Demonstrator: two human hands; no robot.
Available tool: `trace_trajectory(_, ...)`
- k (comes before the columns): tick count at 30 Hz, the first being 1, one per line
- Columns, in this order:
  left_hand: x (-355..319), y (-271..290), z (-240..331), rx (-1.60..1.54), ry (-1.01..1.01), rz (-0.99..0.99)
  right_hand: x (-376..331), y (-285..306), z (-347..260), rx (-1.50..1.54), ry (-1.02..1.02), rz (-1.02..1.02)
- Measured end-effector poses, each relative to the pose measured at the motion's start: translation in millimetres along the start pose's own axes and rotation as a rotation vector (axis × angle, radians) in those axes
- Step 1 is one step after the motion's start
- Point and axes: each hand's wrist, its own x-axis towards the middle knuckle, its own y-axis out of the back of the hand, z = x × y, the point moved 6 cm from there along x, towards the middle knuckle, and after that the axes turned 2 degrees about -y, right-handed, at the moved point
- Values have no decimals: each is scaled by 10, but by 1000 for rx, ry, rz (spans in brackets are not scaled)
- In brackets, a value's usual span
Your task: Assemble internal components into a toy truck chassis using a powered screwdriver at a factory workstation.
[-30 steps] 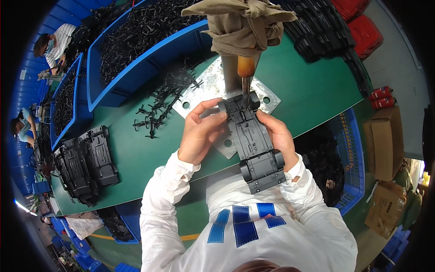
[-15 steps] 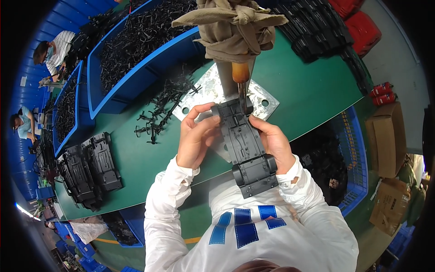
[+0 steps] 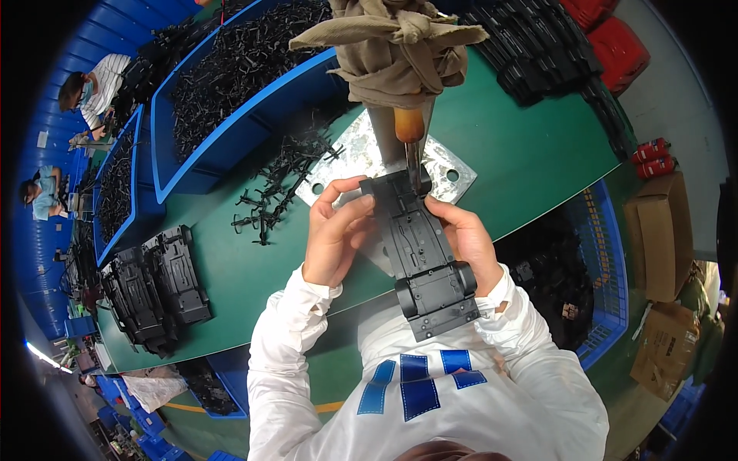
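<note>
Between my two hands is a black plastic chassis (image 3: 420, 250), long and narrow, with wheel-arch bulges near its ends. My left hand (image 3: 336, 234) grips its far left corner, fingers closed with the thumb on top. Along the far right edge, my right hand (image 3: 467, 242) holds it with the thumb at the rim; those other fingers are partly hidden underneath. A metal rod with an amber handle (image 3: 409, 125) comes down from a cloth-wrapped head (image 3: 403, 58), its tip at the chassis's far right end. Beneath lies a shiny metal plate (image 3: 453, 175) with round holes.
Loose black branched parts (image 3: 265, 203) lie left of the plate on the green table (image 3: 231, 284). Blue bins (image 3: 223, 146) of similar parts stand behind. Stacked chassis (image 3: 154, 288) sit left, more (image 3: 538, 54) far right. A blue crate (image 3: 607, 269) is at right. Two people work far left.
The chassis and both hands stay at the rod, with hardly any shift. The whole view has moved slightly.
</note>
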Motion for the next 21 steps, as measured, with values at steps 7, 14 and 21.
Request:
trace_trajectory(7,-6,-17,2,7,8,0,-34,-16,9,34,-29,13)
trace_trajectory(14,-4,-21,0,3,8,-13,-45,-22,-3,29,-19,13)
trace_trajectory(21,-2,5,-11,-10,12,-17,-10,3,16,3,-14,18)
